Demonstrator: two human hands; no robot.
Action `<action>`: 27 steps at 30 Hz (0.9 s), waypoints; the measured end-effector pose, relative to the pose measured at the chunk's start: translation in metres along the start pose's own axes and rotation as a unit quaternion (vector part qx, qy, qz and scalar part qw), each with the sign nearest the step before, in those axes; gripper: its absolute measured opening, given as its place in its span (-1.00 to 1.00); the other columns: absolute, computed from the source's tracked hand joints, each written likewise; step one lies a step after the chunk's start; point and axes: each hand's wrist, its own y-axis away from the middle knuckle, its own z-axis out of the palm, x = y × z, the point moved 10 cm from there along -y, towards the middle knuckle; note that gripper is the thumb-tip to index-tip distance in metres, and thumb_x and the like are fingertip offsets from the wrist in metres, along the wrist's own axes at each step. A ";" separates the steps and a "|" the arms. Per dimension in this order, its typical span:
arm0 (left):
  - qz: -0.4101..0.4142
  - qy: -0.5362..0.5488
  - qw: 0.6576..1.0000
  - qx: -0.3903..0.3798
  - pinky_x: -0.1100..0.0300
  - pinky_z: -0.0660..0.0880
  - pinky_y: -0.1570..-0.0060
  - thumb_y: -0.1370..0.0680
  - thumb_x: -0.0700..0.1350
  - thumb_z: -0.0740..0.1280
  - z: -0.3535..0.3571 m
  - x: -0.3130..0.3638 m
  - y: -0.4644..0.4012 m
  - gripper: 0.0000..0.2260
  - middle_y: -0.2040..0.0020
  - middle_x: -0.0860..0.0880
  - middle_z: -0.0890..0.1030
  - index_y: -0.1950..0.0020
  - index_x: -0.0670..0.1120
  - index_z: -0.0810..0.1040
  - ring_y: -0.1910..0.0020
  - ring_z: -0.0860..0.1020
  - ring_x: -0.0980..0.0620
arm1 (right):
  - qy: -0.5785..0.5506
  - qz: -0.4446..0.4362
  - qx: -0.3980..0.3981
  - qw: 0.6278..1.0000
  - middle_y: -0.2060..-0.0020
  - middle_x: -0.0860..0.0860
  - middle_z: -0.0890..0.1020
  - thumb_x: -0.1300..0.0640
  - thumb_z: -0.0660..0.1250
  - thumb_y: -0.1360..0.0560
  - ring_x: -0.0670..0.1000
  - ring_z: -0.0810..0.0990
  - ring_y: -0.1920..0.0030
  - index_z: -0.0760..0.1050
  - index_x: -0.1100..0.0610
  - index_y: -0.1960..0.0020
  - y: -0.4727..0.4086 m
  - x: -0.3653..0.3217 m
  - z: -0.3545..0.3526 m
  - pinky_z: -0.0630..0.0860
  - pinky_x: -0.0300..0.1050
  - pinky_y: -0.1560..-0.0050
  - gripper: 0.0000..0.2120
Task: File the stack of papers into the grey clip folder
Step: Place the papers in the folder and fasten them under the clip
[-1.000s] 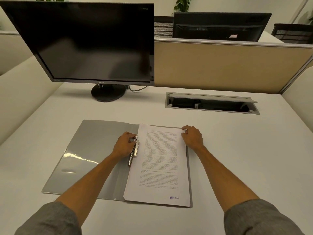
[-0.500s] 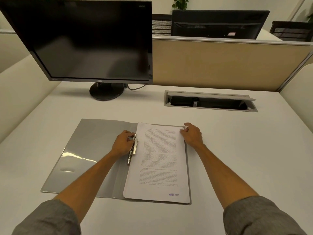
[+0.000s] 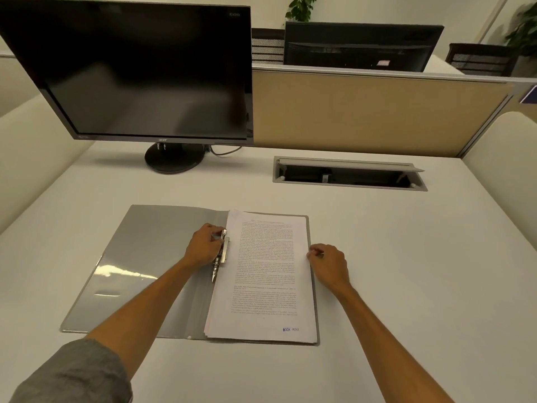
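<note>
The grey clip folder (image 3: 139, 257) lies open on the white desk. A stack of printed papers (image 3: 266, 274) sits on its right half, its left edge beside the metal clip (image 3: 221, 254) along the spine. My left hand (image 3: 203, 247) curls its fingers around the clip's lever. My right hand (image 3: 328, 264) rests at the right edge of the stack, about halfway down, fingers curled against the paper edge.
A black monitor (image 3: 139, 74) on a round stand is at the back left. An open cable tray (image 3: 348, 175) is set into the desk behind the folder. A tan partition (image 3: 377, 112) closes the back; cream side panels flank the desk.
My right hand has slid from the stack's top right corner down along its right edge. My left hand stays on the clip.
</note>
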 end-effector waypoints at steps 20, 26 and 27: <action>0.118 0.009 0.979 0.163 0.02 0.57 0.05 -0.58 -0.09 0.26 -0.037 0.025 0.060 -0.78 0.04 -0.09 0.68 -0.10 -0.13 0.64 0.10 0.61 -0.03 | 0.014 -0.004 -0.010 1.000 -0.04 0.04 0.61 0.05 0.32 -0.52 -0.01 0.55 0.06 0.56 0.12 -0.13 0.008 -0.004 0.005 0.49 -0.14 -0.04 -0.77; 0.140 0.069 0.973 0.173 0.10 0.62 0.13 -0.53 -0.15 0.33 -0.031 0.011 0.093 -0.84 0.09 0.01 0.66 -0.05 -0.12 0.66 0.13 0.61 0.09 | 0.005 -0.003 -0.014 1.000 -0.06 0.06 0.61 0.05 0.33 -0.52 0.04 0.57 0.03 0.56 0.12 -0.13 0.012 -0.007 0.005 0.50 -0.10 -0.05 -0.77; 0.140 0.076 0.972 0.171 0.12 0.62 0.15 -0.53 -0.16 0.34 -0.030 0.010 0.097 -0.84 0.08 0.01 0.66 -0.05 -0.12 0.66 0.13 0.62 0.09 | 0.001 0.000 -0.015 1.000 -0.06 0.06 0.61 0.05 0.33 -0.52 0.05 0.59 0.01 0.55 0.13 -0.14 0.013 -0.007 0.004 0.51 -0.08 -0.06 -0.76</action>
